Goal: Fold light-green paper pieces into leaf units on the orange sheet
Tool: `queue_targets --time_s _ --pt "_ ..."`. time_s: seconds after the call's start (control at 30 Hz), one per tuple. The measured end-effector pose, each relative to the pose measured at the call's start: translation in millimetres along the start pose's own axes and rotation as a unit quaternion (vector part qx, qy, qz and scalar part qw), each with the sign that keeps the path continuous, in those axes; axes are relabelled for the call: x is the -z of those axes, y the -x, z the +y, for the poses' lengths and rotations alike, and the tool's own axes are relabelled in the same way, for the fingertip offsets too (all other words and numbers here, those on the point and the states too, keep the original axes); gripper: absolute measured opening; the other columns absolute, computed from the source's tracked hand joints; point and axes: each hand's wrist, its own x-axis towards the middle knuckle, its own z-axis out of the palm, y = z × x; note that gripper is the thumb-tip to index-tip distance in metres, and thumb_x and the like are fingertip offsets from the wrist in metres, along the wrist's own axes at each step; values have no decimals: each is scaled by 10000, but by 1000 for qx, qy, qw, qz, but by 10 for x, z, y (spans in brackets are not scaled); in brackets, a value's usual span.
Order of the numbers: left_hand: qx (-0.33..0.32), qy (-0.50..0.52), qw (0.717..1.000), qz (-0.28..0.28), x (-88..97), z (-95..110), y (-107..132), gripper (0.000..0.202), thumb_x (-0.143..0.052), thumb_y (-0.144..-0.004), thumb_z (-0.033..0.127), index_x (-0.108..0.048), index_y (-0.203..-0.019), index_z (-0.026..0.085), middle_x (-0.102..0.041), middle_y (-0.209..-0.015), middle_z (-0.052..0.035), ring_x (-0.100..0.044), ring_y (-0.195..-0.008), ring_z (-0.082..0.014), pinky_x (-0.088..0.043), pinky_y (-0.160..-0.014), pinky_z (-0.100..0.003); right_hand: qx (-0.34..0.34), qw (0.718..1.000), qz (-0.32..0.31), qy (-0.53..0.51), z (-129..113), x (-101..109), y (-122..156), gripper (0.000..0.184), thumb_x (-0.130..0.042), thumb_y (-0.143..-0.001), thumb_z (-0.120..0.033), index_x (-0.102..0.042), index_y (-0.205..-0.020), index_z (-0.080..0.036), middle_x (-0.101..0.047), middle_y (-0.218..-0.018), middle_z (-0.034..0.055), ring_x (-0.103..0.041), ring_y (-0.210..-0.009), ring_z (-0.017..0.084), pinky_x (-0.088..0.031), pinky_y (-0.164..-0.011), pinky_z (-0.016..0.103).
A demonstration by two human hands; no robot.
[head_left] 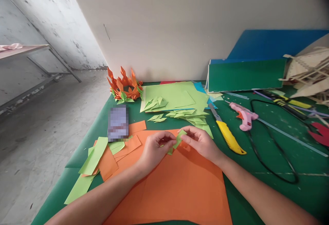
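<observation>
Both hands pinch one small light-green paper piece (178,139) over a large orange sheet (177,187). My left hand (155,149) grips its lower left end with fingers curled. My right hand (199,142) holds the upper right end between thumb and fingertips. The paper is folded and narrow. Just beyond the hands lie several folded green paper pieces (189,114) on the green table (282,156).
A yellow utility knife (227,134) and a pink glue gun (244,116) with a black cord lie to the right. Green paper sheets (172,96), an orange-and-green origami crown (124,86), a phone (118,122), paper scraps (97,160) and green and blue boards (246,75) surround the work spot.
</observation>
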Motion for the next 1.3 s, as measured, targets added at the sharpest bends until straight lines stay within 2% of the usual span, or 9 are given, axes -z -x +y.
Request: queue_targets --time_s 0.1,0.3,0.57,0.77,0.9,1.0,1.13,1.2,1.3 --pt "2 8 1000 2 0 2 -2 189 -706 -778 335 -649 -793 155 -633 -720 -14 -615 -575 -118 -537 -551 -233 -1 1000 -21 5 -17 4 5 277 -582 -880 -463 -635 -867 -192 -587 -731 5 -538 -653 139 -450 -587 248" --pt "-5 -48 999 -16 15 -3 18 158 -662 -815 320 -683 -849 167 -678 -784 -39 -653 -633 -146 -557 -586 -247 8 998 7 67 -17 -3 11 256 -595 -870 -412 -580 -747 -187 -498 -655 -23 -456 -588 120 -382 -548 245" --pt "-35 -103 994 -32 30 20 18 156 -624 -847 314 -699 -841 178 -685 -789 -35 -639 -621 -128 -552 -593 -226 3 998 -14 62 -53 12 15 235 -578 -879 -360 -548 -717 -192 -469 -631 -30 -436 -566 117 -354 -535 246" --pt "-15 -42 999 -22 12 38 24 144 -657 -818 318 -624 -840 180 -653 -777 -9 -655 -620 -132 -567 -577 -236 4 998 -27 64 -74 -3 17 225 -587 -873 -346 -576 -716 -185 -506 -649 -18 -464 -589 124 -367 -545 249" --pt "-21 -57 998 -33 8 58 27 113 -636 -832 284 -618 -812 174 -641 -749 3 -651 -597 -122 -561 -587 -233 8 996 -30 88 -59 -13 19 248 -563 -892 -357 -573 -712 -187 -515 -639 -17 -477 -588 128 -381 -544 250" --pt "-36 -89 994 -46 34 49 12 116 -593 -859 259 -679 -856 181 -666 -803 -6 -649 -608 -117 -553 -589 -225 52 985 0 166 -27 -2 17 195 -575 -892 -354 -590 -780 -196 -560 -697 -2 -511 -640 147 -405 -576 264" --pt "-60 -186 980 -43 86 22 -33 156 -577 -867 212 -733 -875 203 -700 -866 -10 -646 -697 -129 -522 -620 -210 157 948 67 268 6 37 2 71 -596 -883 -253 -588 -940 -212 -626 -869 34 -564 -838 194 -453 -753 325" --pt "-71 -229 970 -48 100 23 -53 166 -580 -864 184 -744 -862 204 -706 -870 -10 -643 -744 -136 -507 -655 -211 192 935 57 294 11 59 -5 64 -546 -897 -183 -598 -914 -216 -634 -864 40 -568 -854 200 -456 -783 344" --pt "-83 -269 957 -64 99 49 -66 185 -572 -866 151 -751 -877 199 -701 -882 -15 -637 -771 -137 -491 -694 -216 231 914 1 334 13 84 -8 169 -505 -871 -98 -628 -869 -214 -644 -867 50 -564 -839 203 -466 -751 344"
